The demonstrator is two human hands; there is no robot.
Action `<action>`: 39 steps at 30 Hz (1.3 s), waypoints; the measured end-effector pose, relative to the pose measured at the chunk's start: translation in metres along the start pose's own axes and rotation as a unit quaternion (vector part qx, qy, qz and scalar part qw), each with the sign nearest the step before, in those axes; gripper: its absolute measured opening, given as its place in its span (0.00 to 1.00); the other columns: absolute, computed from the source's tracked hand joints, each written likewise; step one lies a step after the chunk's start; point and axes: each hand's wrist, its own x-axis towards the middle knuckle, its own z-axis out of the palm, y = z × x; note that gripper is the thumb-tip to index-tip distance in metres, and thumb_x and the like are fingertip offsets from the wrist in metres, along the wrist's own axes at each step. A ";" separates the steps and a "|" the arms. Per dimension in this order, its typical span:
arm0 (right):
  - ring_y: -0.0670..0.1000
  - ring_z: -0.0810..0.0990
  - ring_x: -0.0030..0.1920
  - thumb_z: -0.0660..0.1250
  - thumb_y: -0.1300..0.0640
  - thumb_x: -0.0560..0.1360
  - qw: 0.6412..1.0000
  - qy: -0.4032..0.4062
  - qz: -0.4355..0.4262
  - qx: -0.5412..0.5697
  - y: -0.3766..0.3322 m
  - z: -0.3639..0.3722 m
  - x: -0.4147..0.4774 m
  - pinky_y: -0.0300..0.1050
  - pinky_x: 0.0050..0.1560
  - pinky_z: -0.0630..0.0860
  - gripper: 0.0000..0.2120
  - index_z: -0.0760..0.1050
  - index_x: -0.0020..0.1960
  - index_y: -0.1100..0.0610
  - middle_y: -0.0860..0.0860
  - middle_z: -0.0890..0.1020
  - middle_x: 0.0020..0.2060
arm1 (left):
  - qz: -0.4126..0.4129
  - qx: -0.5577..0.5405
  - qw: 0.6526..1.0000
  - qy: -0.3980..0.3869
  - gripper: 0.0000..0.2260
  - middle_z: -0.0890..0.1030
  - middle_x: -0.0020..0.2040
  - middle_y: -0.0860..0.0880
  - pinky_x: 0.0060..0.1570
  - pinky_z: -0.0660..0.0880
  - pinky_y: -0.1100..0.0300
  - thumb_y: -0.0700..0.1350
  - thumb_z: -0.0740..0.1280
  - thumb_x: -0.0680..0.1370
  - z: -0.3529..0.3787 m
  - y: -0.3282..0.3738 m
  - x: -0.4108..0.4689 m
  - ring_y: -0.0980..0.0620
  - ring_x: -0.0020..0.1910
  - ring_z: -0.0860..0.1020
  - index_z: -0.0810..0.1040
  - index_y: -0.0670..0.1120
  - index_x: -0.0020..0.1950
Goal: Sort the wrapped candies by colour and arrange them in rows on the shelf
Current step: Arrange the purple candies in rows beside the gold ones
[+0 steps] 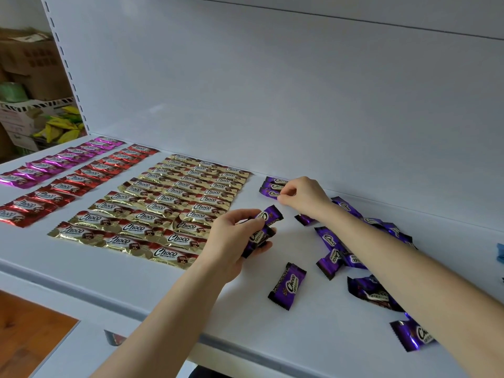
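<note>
A: Nearest?
B: Loose purple foil-wrapped candies (pixel 287 286), lower right on the white shelf (pixel 163 290).
A: Hands?
B: Left hand (pixel 231 238), centre, fingers curled round a purple bunch (pixel 268 215); beyond, right hand (pixel 300 196) pinches the purple row (pixel 272 185)'s front candy (pixel 270 193).

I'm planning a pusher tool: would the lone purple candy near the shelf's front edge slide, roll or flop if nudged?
The purple candy lies flat and blocky, so it would probably slide on the smooth white shelf rather than roll. Its crimped wrapper ends look thin and likely bend.
</note>
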 end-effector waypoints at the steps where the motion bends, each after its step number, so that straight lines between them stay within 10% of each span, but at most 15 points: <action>1: 0.55 0.79 0.46 0.66 0.60 0.72 1.000 0.000 0.000 -0.002 0.001 0.000 0.000 0.51 0.47 0.76 0.07 0.81 0.44 0.63 0.56 0.83 0.42 | 0.000 0.001 1.000 0.001 0.07 0.80 0.47 0.39 0.38 0.80 0.54 0.33 0.64 0.77 0.000 0.000 0.000 0.49 0.37 0.83 0.76 0.37 0.54; 16: 0.45 0.77 0.42 0.64 0.59 0.76 0.982 0.084 0.015 0.168 -0.003 -0.020 -0.012 0.35 0.43 0.69 0.06 0.79 0.47 0.59 0.50 0.81 0.43 | 0.006 0.021 1.000 0.005 0.04 0.80 0.45 0.39 0.34 0.80 0.58 0.33 0.64 0.77 0.000 -0.001 0.000 0.53 0.34 0.83 0.75 0.37 0.50; 23: 0.40 0.79 0.36 0.67 0.58 0.75 0.949 -0.123 -0.019 0.290 -0.033 -0.039 -0.061 0.33 0.34 0.73 0.07 0.77 0.53 0.55 0.49 0.82 0.38 | 0.032 0.019 0.999 0.000 0.04 0.80 0.44 0.40 0.39 0.80 0.56 0.33 0.64 0.77 0.000 -0.002 0.000 0.50 0.36 0.83 0.77 0.39 0.49; 33: 0.44 0.77 0.43 0.72 0.61 0.69 0.968 -0.111 -0.092 0.204 -0.025 -0.036 -0.073 0.42 0.48 0.75 0.13 0.77 0.50 0.46 0.47 0.80 0.42 | 0.052 0.023 0.998 0.017 0.04 0.81 0.43 0.40 0.37 0.80 0.57 0.33 0.63 0.77 -0.001 0.000 -0.001 0.49 0.38 0.82 0.77 0.39 0.46; 39: 0.47 0.78 0.37 0.68 0.68 0.71 0.913 -0.076 0.022 0.401 -0.028 -0.026 -0.063 0.37 0.39 0.76 0.12 0.73 0.50 0.55 0.53 0.78 0.40 | 0.032 0.023 0.999 -0.002 0.04 0.81 0.39 0.42 0.34 0.80 0.59 0.33 0.63 0.77 0.000 0.000 -0.002 0.53 0.32 0.82 0.76 0.39 0.44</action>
